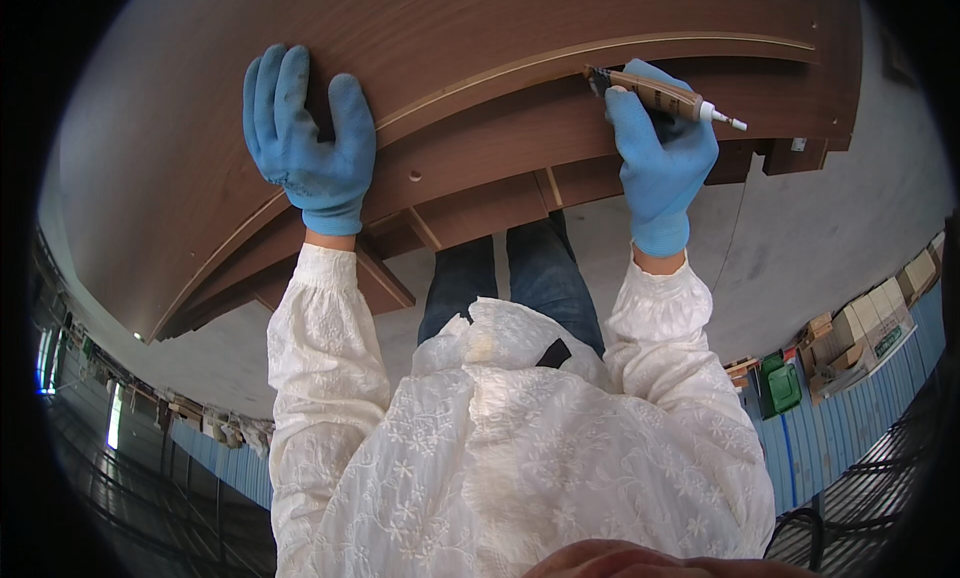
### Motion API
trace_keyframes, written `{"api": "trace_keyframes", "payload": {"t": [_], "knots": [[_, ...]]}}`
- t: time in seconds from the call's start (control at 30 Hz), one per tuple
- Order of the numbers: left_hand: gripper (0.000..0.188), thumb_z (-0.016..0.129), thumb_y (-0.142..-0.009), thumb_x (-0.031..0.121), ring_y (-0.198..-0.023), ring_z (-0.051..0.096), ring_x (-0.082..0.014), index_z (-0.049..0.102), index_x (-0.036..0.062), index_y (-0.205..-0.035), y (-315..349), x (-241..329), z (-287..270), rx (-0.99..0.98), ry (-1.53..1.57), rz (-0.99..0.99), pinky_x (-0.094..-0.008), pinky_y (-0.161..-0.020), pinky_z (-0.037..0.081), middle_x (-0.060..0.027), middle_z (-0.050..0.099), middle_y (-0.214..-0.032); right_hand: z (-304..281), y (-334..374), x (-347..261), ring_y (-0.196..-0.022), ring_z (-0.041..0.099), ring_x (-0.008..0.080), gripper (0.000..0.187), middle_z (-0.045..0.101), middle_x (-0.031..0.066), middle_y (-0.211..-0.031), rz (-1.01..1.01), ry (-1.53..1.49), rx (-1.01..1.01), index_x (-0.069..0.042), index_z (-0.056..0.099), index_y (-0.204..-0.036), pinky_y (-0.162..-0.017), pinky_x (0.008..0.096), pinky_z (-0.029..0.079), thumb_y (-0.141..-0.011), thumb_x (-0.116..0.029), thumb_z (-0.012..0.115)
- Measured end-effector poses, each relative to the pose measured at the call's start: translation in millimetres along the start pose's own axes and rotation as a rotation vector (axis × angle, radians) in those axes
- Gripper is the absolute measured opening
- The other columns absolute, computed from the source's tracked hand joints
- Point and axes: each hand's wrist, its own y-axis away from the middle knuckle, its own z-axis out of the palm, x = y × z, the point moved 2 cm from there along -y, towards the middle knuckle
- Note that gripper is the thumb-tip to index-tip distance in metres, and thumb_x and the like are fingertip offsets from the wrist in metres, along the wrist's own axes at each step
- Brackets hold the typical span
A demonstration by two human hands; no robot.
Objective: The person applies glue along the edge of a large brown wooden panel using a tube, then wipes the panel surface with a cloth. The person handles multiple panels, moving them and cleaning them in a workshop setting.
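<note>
My left hand [312, 138], in a blue glove, lies flat on a brown wood-grain panel [480, 28]. Its fingers point away from me and the thumb stands apart; it holds nothing. In my right hand [660, 163], gloved alike, is a brown tube [662, 96] with a white nozzle pointing right. At the tube's left end, by my thumb and fingertips, is a dark, rough bit that I cannot make out. That end is close to a long pale edge strip [600, 46] along the panel. Part of the tube is hidden by my fingers.
Lower brown boards [510, 206] with crosspieces reach toward my legs, and a small round hole [415, 177] shows in one. Grey concrete floor [760, 248] surrounds the furniture. Far right are a green bin [780, 384] and cardboard boxes [865, 323] by a blue corrugated wall.
</note>
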Motion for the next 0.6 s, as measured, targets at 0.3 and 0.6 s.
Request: {"api": "trace_keyframes", "payload": {"t": [0.3, 0.6], "knots": [[0.040, 0.074, -0.093, 0.030, -0.125, 0.063, -0.0377, 0.072, 0.0036, -0.123, 0.2, -0.3, -0.2, -0.009, 0.015, -0.001, -0.0475, -0.110, 0.048, -0.0169, 0.070, -0.129, 10.8, 14.7, 16.9, -0.087, 0.065, 0.0184, 0.046, 0.072, 0.0014, -0.099, -0.852, 0.676, 0.124, -0.013, 0.073, -0.118, -0.091, 0.0383, 0.056, -0.073, -0.013, 0.084], [0.039, 0.074, -0.092, 0.029, -0.124, 0.064, -0.0382, 0.072, 0.0031, -0.122, 0.7, -1.4, 0.3, 0.008, 0.021, 0.022, -0.0474, -0.108, 0.049, -0.0171, 0.070, -0.129, 18.1, 27.0, 43.5, -0.091, 0.064, 0.0147, 0.036, 0.072, -0.0037, -0.106, -0.895, 0.774, 0.239, -0.020, 0.073, -0.117, -0.099, 0.0398, 0.051, -0.082, -0.020, 0.080]]}}
